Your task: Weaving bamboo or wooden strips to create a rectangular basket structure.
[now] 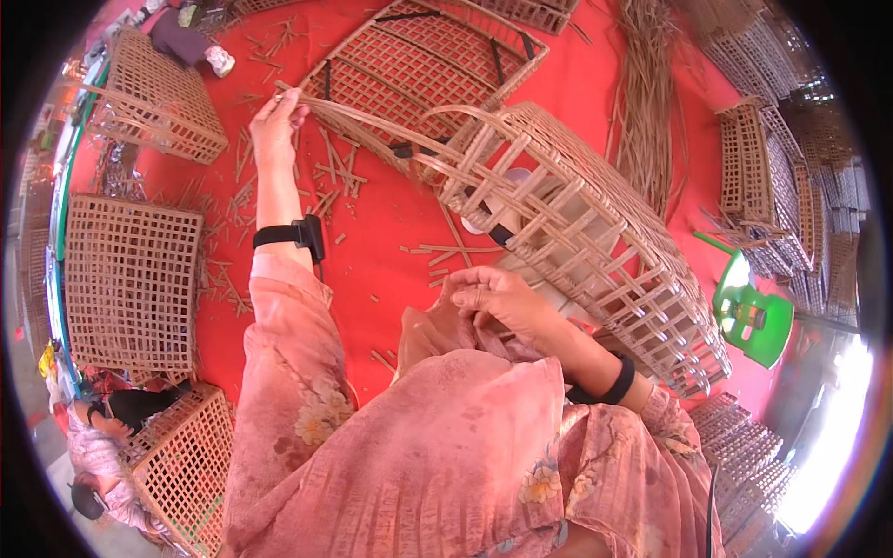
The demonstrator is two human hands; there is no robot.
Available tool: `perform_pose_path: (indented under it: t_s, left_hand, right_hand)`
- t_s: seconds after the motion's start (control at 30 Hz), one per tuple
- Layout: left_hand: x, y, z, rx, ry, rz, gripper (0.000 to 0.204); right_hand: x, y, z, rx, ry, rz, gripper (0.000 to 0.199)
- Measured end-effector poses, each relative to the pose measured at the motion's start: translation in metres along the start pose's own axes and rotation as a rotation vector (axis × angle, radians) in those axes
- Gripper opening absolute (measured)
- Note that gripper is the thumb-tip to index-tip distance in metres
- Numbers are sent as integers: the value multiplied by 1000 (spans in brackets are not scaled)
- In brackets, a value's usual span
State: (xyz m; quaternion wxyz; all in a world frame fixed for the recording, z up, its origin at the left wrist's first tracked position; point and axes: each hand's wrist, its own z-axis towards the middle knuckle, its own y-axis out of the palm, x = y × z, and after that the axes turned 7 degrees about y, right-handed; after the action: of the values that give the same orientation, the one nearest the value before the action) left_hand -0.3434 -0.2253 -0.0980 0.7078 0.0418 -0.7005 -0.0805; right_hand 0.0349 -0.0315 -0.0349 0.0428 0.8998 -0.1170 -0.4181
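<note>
Left hand [276, 126] stretches far forward, thumb and fingers pinched around the end of a cane strip [372, 123]. From that grip the strip slants down to the right and reaches the near corner of a woven basket [614, 186]. The basket is tilted, well to the right of the left hand and nearer the person, its open lattice side facing the lap. Right hand [507, 302] sits close to the body, just left of and below the basket's lattice, apart from the strip. Its fingers are curled in over a fold of the pink garment [400, 428]; whether they grip the cloth, I cannot tell. The right forearm runs below the basket; whether the two touch is unclear.

Each wrist wears a black band. Beyond the strip, a second woven basket [409, 60] with black ties lies on the red floor cover [358, 279], and short cane scraps [339, 167] are scattered near the left forearm. A long bundle of strips [644, 112] lies past the first basket, and a green plastic object [770, 325] is off to the right.
</note>
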Motion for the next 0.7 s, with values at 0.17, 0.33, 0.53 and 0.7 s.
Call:
perform_pose_path:
  t_s: [0.17,0.33,0.53,0.7]
  left_hand:
    - [24,20,-52,202,697,723,41]
    - [56,48,-141,-72,281,367,23]
    - [135,48,-180,-124,356,286,21]
    - [225,58,-223,-90,764,231,11]
  right_hand:
    - [4,1,20,-224,-46,349,38]
    - [6,2,22,-225,75,632,37]
    - [21,-10,52,-226,141,858,23]
    - [22,-8,51,-175,49,929,29]
